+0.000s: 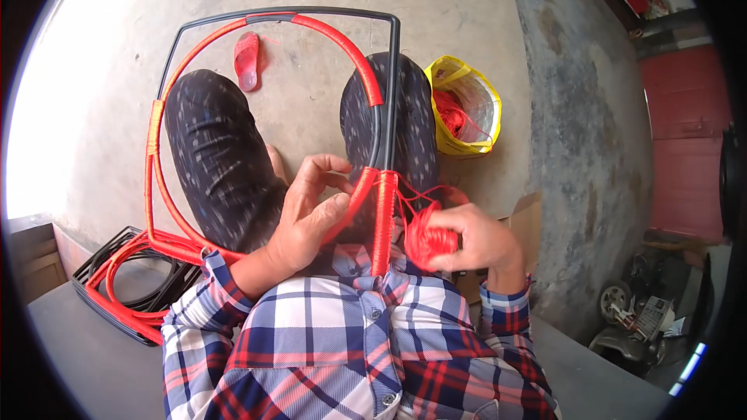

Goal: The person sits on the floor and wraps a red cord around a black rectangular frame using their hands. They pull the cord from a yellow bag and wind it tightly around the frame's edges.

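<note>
Across my lap stands a black frame (pixel 394 62), squarish with a ring inside it, partly wrapped in red cord. The red wrapping (pixel 385 222) covers the bar nearest my right hand and much of the ring. My left hand (pixel 307 214) is beside the wrapped ring, thumb and fingers apart, holding nothing that I can see. My right hand (pixel 478 237) is closed round a bundle of red cord (pixel 428 241). Loose strands run from that bundle to the frame where the wrapping ends on the ring and bar.
A yellow bag (pixel 495 113) with more red cord (pixel 451 113) stands on the floor beyond my right knee. A red slipper (pixel 247 62) lies ahead. More red and black frames (pixel 132 280) are stacked at my left. A cardboard box (pixel 525 225) sits at right.
</note>
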`<state>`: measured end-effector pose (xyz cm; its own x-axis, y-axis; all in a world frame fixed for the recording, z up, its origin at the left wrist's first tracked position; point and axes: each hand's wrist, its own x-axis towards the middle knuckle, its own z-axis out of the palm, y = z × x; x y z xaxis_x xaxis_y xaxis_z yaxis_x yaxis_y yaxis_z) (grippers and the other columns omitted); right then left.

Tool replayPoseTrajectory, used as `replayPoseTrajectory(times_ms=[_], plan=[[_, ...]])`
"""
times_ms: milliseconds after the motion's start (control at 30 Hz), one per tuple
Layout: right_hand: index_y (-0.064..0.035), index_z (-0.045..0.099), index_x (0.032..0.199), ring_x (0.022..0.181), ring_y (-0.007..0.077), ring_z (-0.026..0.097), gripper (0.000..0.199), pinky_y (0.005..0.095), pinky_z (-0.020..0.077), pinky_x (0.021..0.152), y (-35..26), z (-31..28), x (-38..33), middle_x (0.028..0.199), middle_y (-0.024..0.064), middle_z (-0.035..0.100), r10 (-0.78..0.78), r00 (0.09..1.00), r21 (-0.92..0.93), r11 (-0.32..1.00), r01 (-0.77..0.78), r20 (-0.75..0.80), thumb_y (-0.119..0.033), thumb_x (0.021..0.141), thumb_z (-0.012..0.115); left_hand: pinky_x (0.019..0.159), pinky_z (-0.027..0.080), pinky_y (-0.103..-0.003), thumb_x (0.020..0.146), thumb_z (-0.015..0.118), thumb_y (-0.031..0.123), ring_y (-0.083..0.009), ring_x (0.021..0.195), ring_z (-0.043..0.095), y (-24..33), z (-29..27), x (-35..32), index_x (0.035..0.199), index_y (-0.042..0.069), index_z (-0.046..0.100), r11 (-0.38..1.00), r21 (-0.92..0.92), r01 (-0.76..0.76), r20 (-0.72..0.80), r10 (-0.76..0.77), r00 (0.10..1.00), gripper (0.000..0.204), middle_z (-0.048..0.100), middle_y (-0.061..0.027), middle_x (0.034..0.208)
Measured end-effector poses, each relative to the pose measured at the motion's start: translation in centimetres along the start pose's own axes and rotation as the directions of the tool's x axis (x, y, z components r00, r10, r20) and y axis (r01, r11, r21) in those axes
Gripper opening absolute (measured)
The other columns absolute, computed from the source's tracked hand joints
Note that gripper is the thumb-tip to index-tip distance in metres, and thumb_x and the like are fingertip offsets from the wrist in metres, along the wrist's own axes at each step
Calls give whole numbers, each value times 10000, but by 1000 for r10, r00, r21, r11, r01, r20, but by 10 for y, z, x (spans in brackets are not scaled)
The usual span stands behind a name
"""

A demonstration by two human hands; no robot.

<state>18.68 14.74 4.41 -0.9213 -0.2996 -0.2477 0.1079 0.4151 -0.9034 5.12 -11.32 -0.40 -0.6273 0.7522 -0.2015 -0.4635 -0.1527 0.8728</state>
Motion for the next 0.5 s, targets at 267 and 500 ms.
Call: replayPoseTrajectory(times_ms=[267,500], plan=[[-138,516,775,980,329,563,376,393,428,918,-15,-24,-9,935,132,685,-278,634,379,608,698,-722,-465,921,629,806,534,-274,918,651,272,-166,1057,549,2,4,1,1297,24,448,997,-72,-20,-32,18,999,496,516,-95,1173],[-106,488,907,682,96,459,202,339,440,749,89,-139,-137,755,-39,450,207,100,189,474,860,-973,-270,1015,536,904,468,-289,912,614,187,-163,1062,544,4,8,5,1356,16,421,990,-137,36,-55,-43,998,513,530,-99,1191]])
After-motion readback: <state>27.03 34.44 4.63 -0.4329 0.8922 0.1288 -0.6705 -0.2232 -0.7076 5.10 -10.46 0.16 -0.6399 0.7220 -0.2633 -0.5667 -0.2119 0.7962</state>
